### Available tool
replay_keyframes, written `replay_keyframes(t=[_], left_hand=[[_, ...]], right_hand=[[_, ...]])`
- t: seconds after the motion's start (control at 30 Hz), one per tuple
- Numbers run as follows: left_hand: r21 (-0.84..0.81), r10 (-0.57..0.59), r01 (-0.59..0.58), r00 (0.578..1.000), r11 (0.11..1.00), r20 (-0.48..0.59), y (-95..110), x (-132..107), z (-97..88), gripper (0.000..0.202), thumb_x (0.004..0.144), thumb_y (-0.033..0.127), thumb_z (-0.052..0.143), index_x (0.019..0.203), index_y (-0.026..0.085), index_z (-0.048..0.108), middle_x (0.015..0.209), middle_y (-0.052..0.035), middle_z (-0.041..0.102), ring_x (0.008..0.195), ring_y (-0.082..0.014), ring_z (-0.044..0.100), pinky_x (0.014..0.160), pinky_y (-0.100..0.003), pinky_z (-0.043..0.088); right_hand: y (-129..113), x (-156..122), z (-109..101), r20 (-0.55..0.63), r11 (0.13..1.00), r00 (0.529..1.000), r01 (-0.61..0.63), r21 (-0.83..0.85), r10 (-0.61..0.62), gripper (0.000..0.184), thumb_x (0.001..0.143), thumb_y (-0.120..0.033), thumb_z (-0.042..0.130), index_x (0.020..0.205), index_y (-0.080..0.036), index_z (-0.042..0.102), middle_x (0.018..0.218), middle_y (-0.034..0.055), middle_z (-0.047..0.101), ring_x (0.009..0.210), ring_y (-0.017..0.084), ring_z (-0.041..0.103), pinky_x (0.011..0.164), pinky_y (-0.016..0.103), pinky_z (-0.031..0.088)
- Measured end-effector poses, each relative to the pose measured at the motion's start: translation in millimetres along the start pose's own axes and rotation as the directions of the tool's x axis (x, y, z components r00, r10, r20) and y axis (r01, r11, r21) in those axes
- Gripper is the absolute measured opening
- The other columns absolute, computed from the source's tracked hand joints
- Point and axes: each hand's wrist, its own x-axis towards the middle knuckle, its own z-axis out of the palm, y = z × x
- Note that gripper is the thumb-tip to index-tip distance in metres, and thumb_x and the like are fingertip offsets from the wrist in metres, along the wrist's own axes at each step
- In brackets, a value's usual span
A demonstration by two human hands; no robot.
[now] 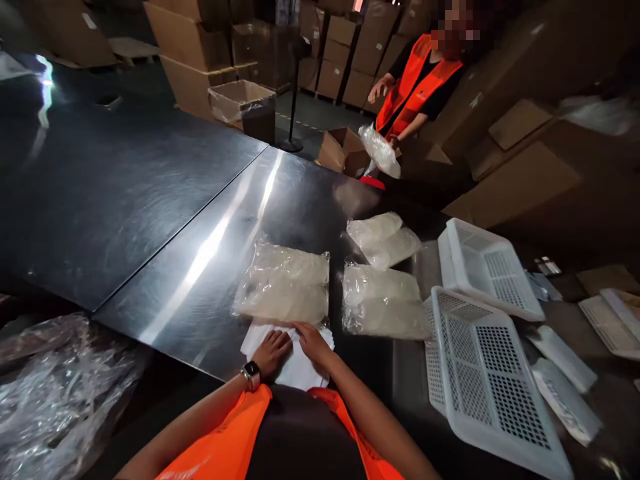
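Note:
A loose pile of thin white sheets (300,370), paper or plastic I cannot tell, lies at the table's near edge in front of my body. My left hand (274,352), with a watch on its wrist, rests palm down on the pile, fingers laid out. On the pile's right side lies my right hand (313,341), its fingers stretched toward the far edge. Just beyond the fingertips is a clear plastic bag (283,283) with pale, whitish contents in two rows. Two similar clear packs, a nearer one (383,300) and a farther one (384,237), lie to its right.
White plastic baskets, one near (490,373) and one farther (493,267), stand at the right. Crumpled clear plastic (60,393) fills the lower left. Across the dark table (165,200), a co-worker in an orange vest (420,83) holds a clear bag (381,152) near an open carton (340,150).

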Motion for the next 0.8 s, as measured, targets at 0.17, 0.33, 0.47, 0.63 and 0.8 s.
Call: replay_keyframes(t=[0.17,0.33,0.47,0.63,0.8], left_hand=[[0.06,0.122,-0.113,0.977,0.992,-0.178,-7,-4,15.9,0.032,0.099,0.021,0.061,0.128,0.016,0.074,0.139,-0.0188,0.065,0.133,-0.0336,0.058,0.114,-0.057,0.049],[0.021,0.079,-0.077,0.983,0.997,-0.167,1,0,10.4,0.029,0.102,0.027,0.06,0.124,0.015,0.074,0.137,-0.0184,0.067,0.133,-0.0324,0.057,0.117,-0.057,0.045],[0.006,0.106,-0.106,0.994,0.994,-0.034,-4,2,6.5,0.034,0.1,0.029,0.063,0.131,0.017,0.072,0.143,-0.0172,0.064,0.137,-0.0317,0.054,0.121,-0.055,0.039],[0.026,0.293,-0.291,0.951,0.956,-0.103,-20,10,-3.4,0.027,0.094,0.03,0.066,0.116,0.016,0.073,0.136,-0.0152,0.068,0.127,-0.033,0.06,0.115,-0.054,0.042],[0.041,0.403,-0.401,0.913,0.915,-0.066,-22,14,-20.2,0.023,0.085,0.028,0.073,0.106,0.019,0.072,0.132,-0.008,0.071,0.125,-0.0275,0.06,0.121,-0.048,0.036]], right_hand=[[-11,66,-36,0.025,0.998,0.998,-0.06,0.019,0.059,0.042,0.087,-0.006,0.047,0.117,-0.014,0.075,0.112,0.0106,0.079,0.103,0.025,0.072,0.1,0.04,0.055],[-16,101,-51,-0.104,0.978,0.973,-0.198,0.068,0.204,0.047,0.094,-0.007,0.037,0.127,-0.013,0.069,0.131,0.0119,0.073,0.124,0.02,0.066,0.112,0.035,0.048],[-28,113,-43,-0.157,0.958,0.946,-0.278,0.064,0.285,0.059,0.089,-0.007,0.05,0.148,-0.009,0.053,0.158,0.0191,0.051,0.149,0.024,0.047,0.125,0.035,0.035],[-42,125,-36,-0.09,0.918,0.914,-0.395,0.029,0.396,0.047,0.089,-0.023,0.065,0.134,-0.007,0.061,0.131,0.0235,0.069,0.122,0.032,0.065,0.106,0.041,0.048],[-46,142,-45,0.124,0.941,0.934,-0.339,0.008,0.336,0.016,0.07,-0.021,0.079,0.066,-0.015,0.064,0.075,0.0113,0.069,0.088,0.03,0.066,0.084,0.038,0.049]])
